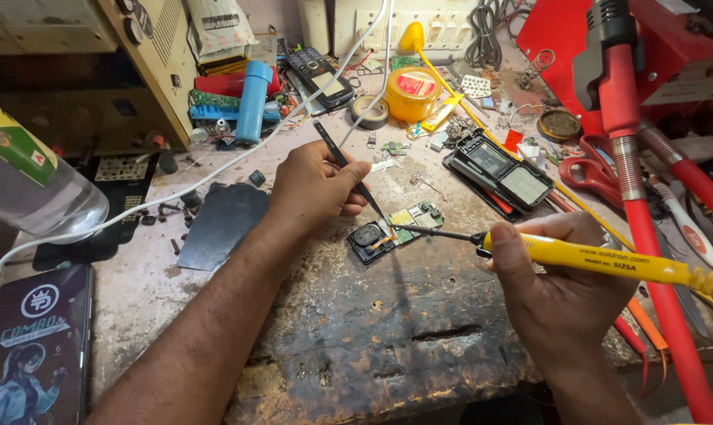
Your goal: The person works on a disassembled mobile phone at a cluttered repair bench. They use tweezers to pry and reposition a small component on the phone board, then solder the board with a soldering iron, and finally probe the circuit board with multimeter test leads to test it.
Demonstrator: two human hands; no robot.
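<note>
Soldering underway: left hand [313,185] pinching tweezers [348,169], right hand [549,279] fingers wrapped around yellow soldering iron [600,260], tips meeting on circuit board [396,228]; steadiness needed.

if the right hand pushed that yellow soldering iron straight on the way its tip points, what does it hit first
The right hand aims the yellow-handled soldering iron leftward; its tip would first meet the small green phone circuit board, about where the left hand's black tweezers come down. Depth is uncertain.

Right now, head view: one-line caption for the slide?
Left hand steadies tweezers on a small phone circuit board while right hand brings a yellow soldering iron to it on a cluttered workbench.
</note>
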